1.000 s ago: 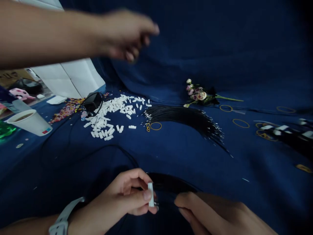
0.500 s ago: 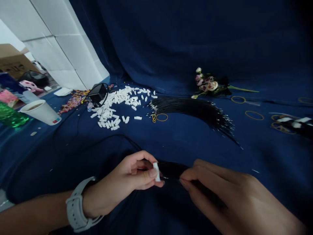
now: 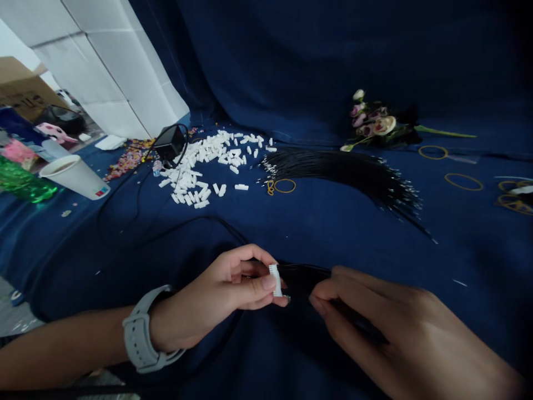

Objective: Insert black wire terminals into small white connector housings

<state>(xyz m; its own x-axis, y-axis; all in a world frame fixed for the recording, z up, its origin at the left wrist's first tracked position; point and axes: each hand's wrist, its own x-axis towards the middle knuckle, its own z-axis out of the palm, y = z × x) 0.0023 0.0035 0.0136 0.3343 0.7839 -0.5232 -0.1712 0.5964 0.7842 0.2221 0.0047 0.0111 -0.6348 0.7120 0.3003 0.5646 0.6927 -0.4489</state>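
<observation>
My left hand, with a pale watch strap on the wrist, pinches a small white plastic connector housing between thumb and fingers. Several black wires run from the housing toward my right hand. That hand is closed in a pinch, its fingertips on thin black wire just right of the connector. A small shiny metal tip shows close to the housing's lower end; whether it is inserted cannot be made out. The dark wires blend into the cloth.
Loose white connector housings lie scattered beyond my left hand, beside a black adapter box. A bundle of black wires with metal ends lies behind my hands. Around are rubber bands, artificial flowers, a paper cup and beads.
The view has shifted, so the background things sit farther right or higher. The metal wire tip shows nearer the housing than before. Both hands keep their pinches.
</observation>
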